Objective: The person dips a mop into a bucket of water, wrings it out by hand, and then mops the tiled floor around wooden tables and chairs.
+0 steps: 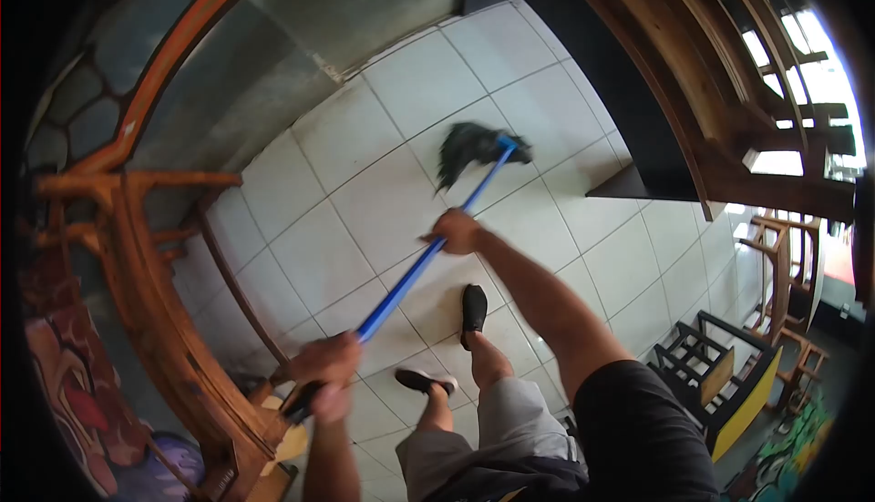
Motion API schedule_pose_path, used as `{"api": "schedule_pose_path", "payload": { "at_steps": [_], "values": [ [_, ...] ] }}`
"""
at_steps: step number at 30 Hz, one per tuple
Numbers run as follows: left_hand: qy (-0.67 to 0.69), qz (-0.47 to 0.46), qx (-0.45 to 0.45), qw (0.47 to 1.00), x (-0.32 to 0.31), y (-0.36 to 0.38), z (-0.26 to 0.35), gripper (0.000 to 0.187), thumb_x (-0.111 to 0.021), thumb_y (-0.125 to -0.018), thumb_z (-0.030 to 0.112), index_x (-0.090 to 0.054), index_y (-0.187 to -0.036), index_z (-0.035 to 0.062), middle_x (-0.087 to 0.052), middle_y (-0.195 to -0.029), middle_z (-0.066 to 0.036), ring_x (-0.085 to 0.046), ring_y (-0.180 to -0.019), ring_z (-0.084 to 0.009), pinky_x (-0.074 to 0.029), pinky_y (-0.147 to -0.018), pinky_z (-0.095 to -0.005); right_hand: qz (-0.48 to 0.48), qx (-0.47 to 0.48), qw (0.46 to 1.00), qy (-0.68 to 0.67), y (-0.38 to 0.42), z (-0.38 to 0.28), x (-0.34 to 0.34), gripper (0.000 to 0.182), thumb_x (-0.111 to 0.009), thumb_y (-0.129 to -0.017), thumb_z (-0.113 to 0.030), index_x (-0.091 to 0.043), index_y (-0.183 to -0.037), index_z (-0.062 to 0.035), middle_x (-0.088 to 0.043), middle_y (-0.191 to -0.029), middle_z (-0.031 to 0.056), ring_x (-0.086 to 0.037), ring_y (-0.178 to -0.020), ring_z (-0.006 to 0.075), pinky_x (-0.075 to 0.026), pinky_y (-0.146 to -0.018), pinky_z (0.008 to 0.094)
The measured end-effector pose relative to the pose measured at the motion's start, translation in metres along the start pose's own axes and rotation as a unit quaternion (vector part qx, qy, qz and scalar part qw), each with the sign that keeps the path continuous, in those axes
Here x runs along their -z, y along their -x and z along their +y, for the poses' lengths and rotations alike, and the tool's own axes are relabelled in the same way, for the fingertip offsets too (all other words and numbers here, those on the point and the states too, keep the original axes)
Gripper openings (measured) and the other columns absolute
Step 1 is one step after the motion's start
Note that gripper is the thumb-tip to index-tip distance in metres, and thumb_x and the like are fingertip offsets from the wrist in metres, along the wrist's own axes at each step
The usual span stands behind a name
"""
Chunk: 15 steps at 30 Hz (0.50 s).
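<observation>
A mop with a blue handle (399,291) slants up and away across the tiled floor. Its dark, stringy head (474,148) is blurred and spread on the tiles, joined to the handle by a blue fitting. My left hand (326,367) is closed around the handle close to its black top end, and looks a little smeared. Further down the shaft, my right hand (456,231) wraps around the blue handle, with the arm stretched forward.
Pale floor tiles (374,220) lie ahead, bordered by a grey wall (301,19). A wooden bench-like frame (137,265) stands close on the left. Dark-panelled wooden furniture (638,74) is at upper right. A black-and-yellow chair (729,384) sits at lower right.
</observation>
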<state>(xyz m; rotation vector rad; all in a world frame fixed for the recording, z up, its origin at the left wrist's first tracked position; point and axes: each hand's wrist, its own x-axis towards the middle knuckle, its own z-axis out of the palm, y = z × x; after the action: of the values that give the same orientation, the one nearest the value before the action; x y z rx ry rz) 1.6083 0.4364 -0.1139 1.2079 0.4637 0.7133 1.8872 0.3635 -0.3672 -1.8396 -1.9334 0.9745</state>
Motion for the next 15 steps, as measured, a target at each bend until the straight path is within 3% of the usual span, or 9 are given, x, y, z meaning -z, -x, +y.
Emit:
{"api": "schedule_pose_path", "payload": {
  "at_steps": [2,3,5,6,7,9,12,13,15],
  "values": [
    [-0.048,-0.087,-0.103,0.990,-0.064,-0.035,-0.072,0.042,-0.056,-0.085,0.035,-0.053,-0.063,-0.0008,-0.062,-0.071,-0.011,-0.053,-0.058,-0.0215,-0.047,-0.058,-0.0348,0.137,-0.059,0.987,-0.050,0.057,0.084,0.010,0.020,-0.060,-0.089,-0.030,-0.075,-0.082,-0.0187,-0.065,-0.072,0.0110,-0.063,-0.077,0.0325,-0.049,-0.073,0.0444],
    [-0.110,-0.158,-0.123,0.974,-0.092,-0.051,-0.093,0.043,-0.052,-0.086,0.037,-0.050,-0.062,0.0008,-0.055,-0.063,-0.011,-0.049,-0.054,-0.0232,-0.045,-0.054,-0.0352,0.183,-0.070,0.979,-0.046,0.084,0.111,0.023,0.036,-0.062,-0.091,-0.033,-0.065,-0.062,-0.0121,-0.061,-0.062,0.0121,-0.061,-0.069,0.0343,-0.046,-0.066,0.0462],
    [-0.093,-0.249,-0.153,0.952,-0.141,-0.067,-0.124,0.031,-0.051,-0.077,0.025,-0.041,-0.058,0.0020,-0.044,-0.057,-0.010,-0.044,-0.051,-0.0251,-0.038,-0.050,-0.0363,0.262,-0.082,0.962,0.001,0.132,0.143,0.041,0.036,-0.065,-0.089,-0.029,-0.060,-0.058,-0.0111,-0.060,-0.061,0.0121,-0.059,-0.066,0.0339,-0.044,-0.064,0.0463],
    [-0.061,-0.270,-0.117,0.954,-0.156,-0.069,-0.126,0.024,-0.055,-0.063,0.023,-0.040,-0.057,0.0052,-0.040,-0.060,-0.008,-0.044,-0.057,-0.0262,-0.037,-0.052,-0.0339,0.235,-0.155,0.959,0.006,0.141,0.143,0.049,0.038,-0.065,-0.089,-0.028,-0.059,-0.056,-0.0109,-0.060,-0.060,0.0112,-0.058,-0.065,0.0335,-0.045,-0.064,0.0454],
    [-0.054,-0.300,-0.099,0.947,-0.157,-0.069,-0.123,0.022,-0.056,-0.061,0.018,-0.039,-0.057,0.0040,-0.040,-0.060,-0.008,-0.046,-0.058,-0.0269,-0.039,-0.054,-0.0353,0.201,-0.223,0.954,0.013,0.144,0.137,0.051,0.039,-0.065,-0.088,-0.027,-0.057,-0.054,-0.0108,-0.060,-0.059,0.0104,-0.058,-0.065,0.0331,-0.045,-0.064,0.0445],
    [-0.032,-0.267,-0.123,0.955,-0.146,-0.053,-0.111,0.017,-0.055,-0.059,0.012,-0.040,-0.057,0.0036,-0.042,-0.061,-0.008,-0.047,-0.059,-0.0269,-0.041,-0.056,-0.0361,0.223,-0.173,0.959,0.002,0.133,0.112,0.032,0.040,-0.066,-0.088,-0.026,-0.056,-0.053,-0.0105,-0.060,-0.058,0.0094,-0.058,-0.065,0.0327,-0.045,-0.065,0.0436],
    [-0.163,-0.243,-0.126,0.948,-0.104,-0.013,-0.056,0.014,-0.059,-0.052,0.009,-0.047,-0.059,0.0054,-0.048,-0.061,-0.007,-0.052,-0.060,-0.0255,-0.046,-0.056,-0.0332,0.241,-0.079,0.965,-0.071,0.093,0.053,-0.002,0.037,-0.069,-0.085,-0.022,-0.054,-0.052,-0.0106,-0.059,-0.055,0.0069,-0.058,-0.062,0.0317,-0.045,-0.065,0.0414],
    [-0.175,-0.195,-0.110,0.959,-0.099,-0.001,-0.029,0.024,-0.047,-0.069,0.014,-0.035,-0.052,0.0034,-0.038,-0.051,-0.008,-0.042,-0.047,-0.0259,-0.039,-0.049,-0.0337,0.254,-0.062,0.959,-0.104,0.077,0.023,-0.013,0.037,-0.069,-0.084,-0.021,-0.054,-0.052,-0.0110,-0.058,-0.054,0.0065,-0.057,-0.061,0.0309,-0.045,-0.065,0.0409],
    [-0.156,-0.161,-0.058,0.973,-0.077,0.022,0.031,0.035,-0.050,-0.078,0.020,-0.034,-0.051,0.0043,-0.040,-0.051,-0.006,-0.044,-0.047,-0.0229,-0.038,-0.047,-0.0323,0.258,-0.047,0.946,-0.189,0.047,-0.048,-0.038,0.037,-0.069,-0.084,-0.021,-0.054,-0.052,-0.0108,-0.056,-0.053,0.0066,-0.056,-0.059,0.0302,-0.044,-0.065,0.0394]
  ]
}}
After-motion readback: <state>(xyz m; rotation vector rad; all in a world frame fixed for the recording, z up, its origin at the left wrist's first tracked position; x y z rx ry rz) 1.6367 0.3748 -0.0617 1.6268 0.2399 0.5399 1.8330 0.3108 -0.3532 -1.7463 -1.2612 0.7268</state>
